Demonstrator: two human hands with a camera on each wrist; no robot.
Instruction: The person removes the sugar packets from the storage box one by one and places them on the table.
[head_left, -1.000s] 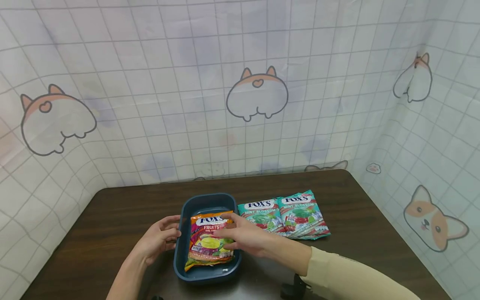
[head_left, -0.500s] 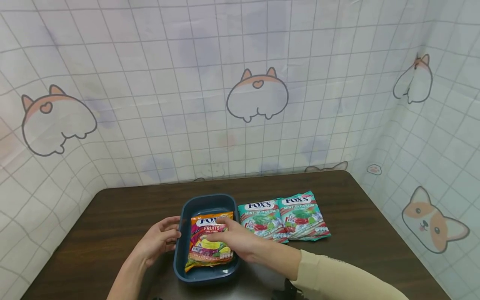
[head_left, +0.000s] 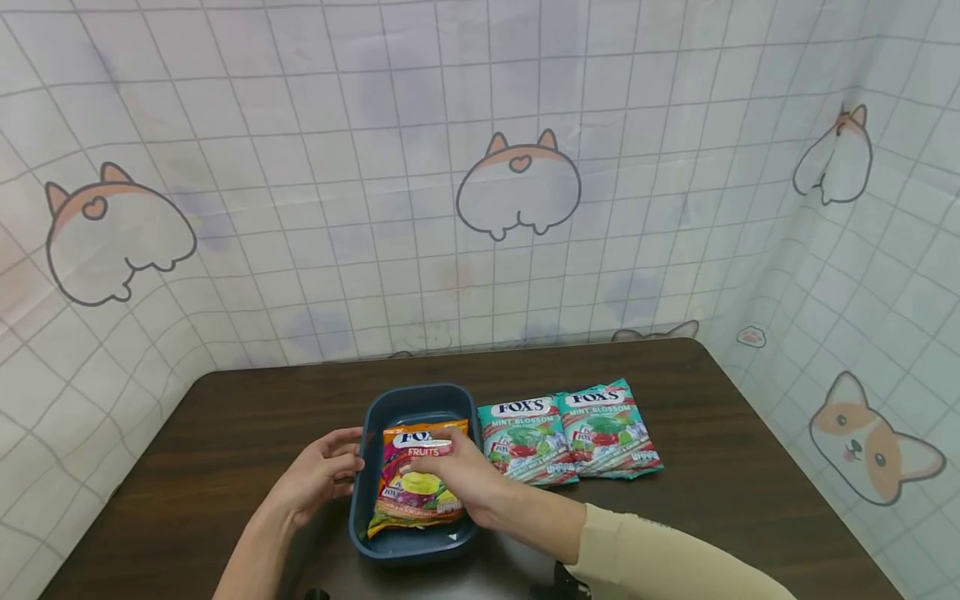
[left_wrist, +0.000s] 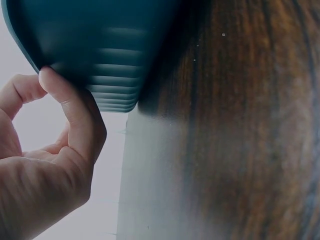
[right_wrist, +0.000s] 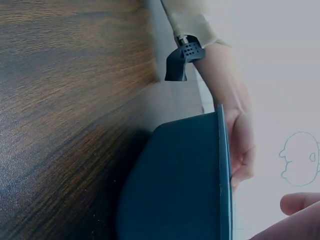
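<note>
An orange and magenta bag of Fox's Fruits candy [head_left: 423, 492] lies in a dark blue plastic tub [head_left: 356, 533]. My right hand [head_left: 472, 483] reaches in over the tub's right side and grips the bag, with the thumb across its front; the other fingers are partly hidden. At the tub's left rim, my left hand [head_left: 318, 479] holds on with thumb and finger. The left wrist view shows those fingertips [left_wrist: 52, 82] at the tub's edge [left_wrist: 30, 55]. In the right wrist view, the tub wall [right_wrist: 175, 180] blocks the bag, and a right-hand digit [right_wrist: 300, 215] shows at the corner.
Two teal bags of Fox's Mint Blossom, a left one [head_left: 525, 442] and a right one [head_left: 607, 429], lie overlapping right of the tub on the dark wooden table [head_left: 247, 442]. A grid-patterned cloth [head_left: 375, 208] hangs behind and beside the table.
My right hand has lowered and moved a little left, its thumb and fingers closing on the orange candy bag. The left hand and the tub stay in place.
</note>
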